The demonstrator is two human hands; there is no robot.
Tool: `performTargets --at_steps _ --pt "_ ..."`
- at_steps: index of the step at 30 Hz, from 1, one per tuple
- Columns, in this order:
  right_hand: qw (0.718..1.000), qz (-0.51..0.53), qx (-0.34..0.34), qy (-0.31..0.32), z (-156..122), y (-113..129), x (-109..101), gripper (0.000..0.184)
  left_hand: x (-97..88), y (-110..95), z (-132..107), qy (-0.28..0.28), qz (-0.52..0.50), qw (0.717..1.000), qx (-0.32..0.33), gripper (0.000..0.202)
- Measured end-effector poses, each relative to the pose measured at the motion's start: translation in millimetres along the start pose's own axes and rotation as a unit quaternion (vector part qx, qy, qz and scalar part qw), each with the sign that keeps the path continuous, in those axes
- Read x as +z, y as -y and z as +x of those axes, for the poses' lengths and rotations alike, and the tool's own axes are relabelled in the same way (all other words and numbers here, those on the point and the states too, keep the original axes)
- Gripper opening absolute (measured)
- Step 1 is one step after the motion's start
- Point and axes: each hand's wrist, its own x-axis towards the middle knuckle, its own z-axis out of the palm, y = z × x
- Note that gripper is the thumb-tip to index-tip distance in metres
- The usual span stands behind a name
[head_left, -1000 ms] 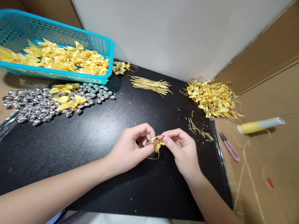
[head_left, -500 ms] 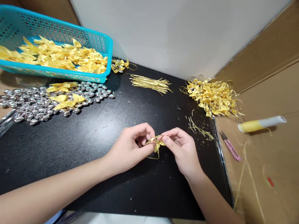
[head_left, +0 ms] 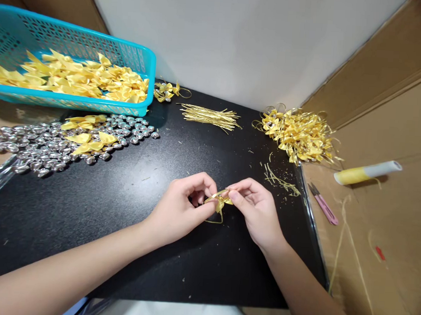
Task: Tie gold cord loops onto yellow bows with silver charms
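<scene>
Over the black tabletop (head_left: 96, 207), my left hand (head_left: 181, 208) and my right hand (head_left: 257, 210) meet, both pinched on one small yellow ribbon bow (head_left: 221, 202) with a gold cord looped round it. A loop of that cord hangs down below the bow. My fingers hide much of the bow's middle.
A turquoise basket (head_left: 71, 104) of yellow bows stands at far left, with silver heart charms (head_left: 47, 143) spread before it. Cut gold cords (head_left: 211, 117) lie at the back, a pile of finished bows (head_left: 299, 134) at right. Pink snips (head_left: 323, 209) and a yellow thread spool (head_left: 366, 171) lie on cardboard.
Both hands stay pinched on the bow with only slight finger movement. The view has shifted a little, so the basket and charms sit slightly further left.
</scene>
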Motion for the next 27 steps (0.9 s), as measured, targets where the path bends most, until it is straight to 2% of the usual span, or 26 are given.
performTargets --at_steps 11,27 --pt "1.000 0.004 -0.017 -0.004 -0.3 3.6 1.9 0.012 -1.3 -0.6 -1.9 -0.019 0.102 0.991 0.087 0.012" --pt "0.999 -0.034 -0.019 -0.004 -0.6 5.8 2.8 0.015 -1.7 -3.6 -1.4 -0.015 0.085 0.994 0.072 0.011"
